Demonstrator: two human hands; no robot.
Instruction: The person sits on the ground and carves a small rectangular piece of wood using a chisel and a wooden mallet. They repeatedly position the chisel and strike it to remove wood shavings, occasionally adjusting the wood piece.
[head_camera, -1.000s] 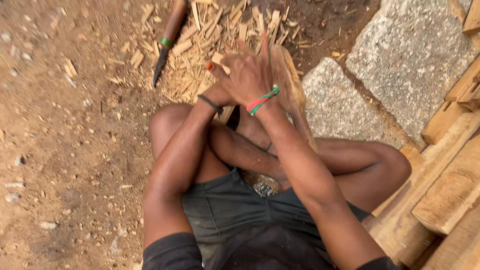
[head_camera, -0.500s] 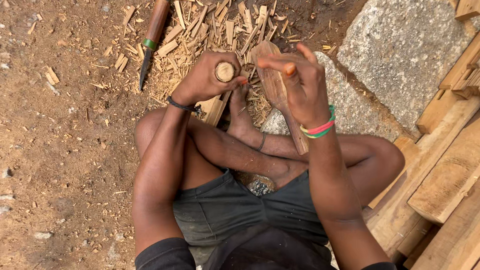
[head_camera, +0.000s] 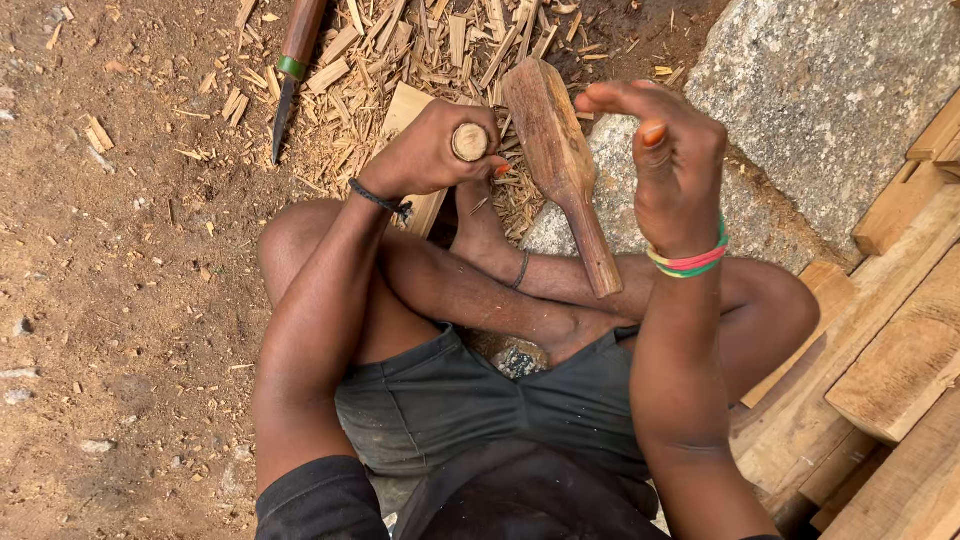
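Observation:
My left hand (head_camera: 425, 155) is closed around a round wooden tool handle (head_camera: 470, 142), whose cut end faces the camera; the tool's working end is hidden under the hand. A carved wooden paddle-shaped piece (head_camera: 555, 150) stands tilted over my crossed legs, broad end away from me and narrow end near my shin. My right hand (head_camera: 670, 160) is raised just right of it with fingers spread, holding nothing and not touching it. A flat pale wood board (head_camera: 408, 108) lies under my left hand.
A knife-like tool with a brown handle and green band (head_camera: 292, 68) lies on the dirt at upper left, beside a heap of wood chips (head_camera: 440, 40). A big grey stone (head_camera: 830, 110) sits at upper right. Stacked timber (head_camera: 900, 360) fills the right edge.
My right hand has let go of the carved piece and moved right, opening its fingers. My left hand has kept its grip on the round handle and stayed in place.

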